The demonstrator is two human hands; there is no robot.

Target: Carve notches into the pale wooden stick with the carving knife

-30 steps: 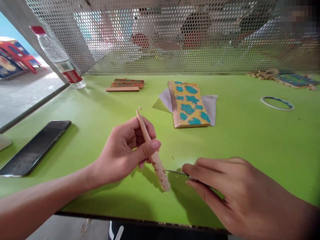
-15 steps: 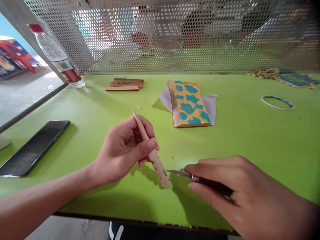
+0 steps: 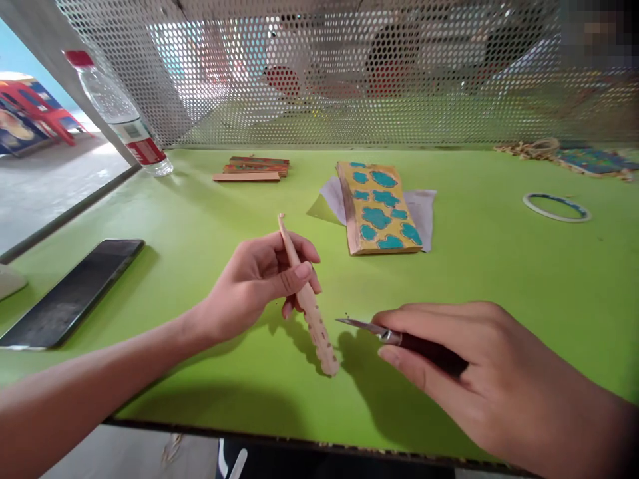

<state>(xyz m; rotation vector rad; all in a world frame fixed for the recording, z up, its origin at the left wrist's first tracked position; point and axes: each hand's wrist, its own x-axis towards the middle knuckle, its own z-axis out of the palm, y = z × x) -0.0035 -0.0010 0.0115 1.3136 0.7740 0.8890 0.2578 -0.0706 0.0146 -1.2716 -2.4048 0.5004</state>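
"Is the left hand [image 3: 264,279] showing bare?"
"Yes, forearm [image 3: 124,376] included; the right hand [image 3: 464,362] is too."
"And near?"
"Something black and white [image 3: 299,462] is showing; whether clothing, I can't tell."

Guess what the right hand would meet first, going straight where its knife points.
Led by its knife, the right hand would probably meet the wooden stick in the left hand; depth is unclear.

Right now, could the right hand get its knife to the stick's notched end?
Probably yes: the right hand holds the knife with its blade toward the stick, only open space between, and the left hand grips farther up the stick.
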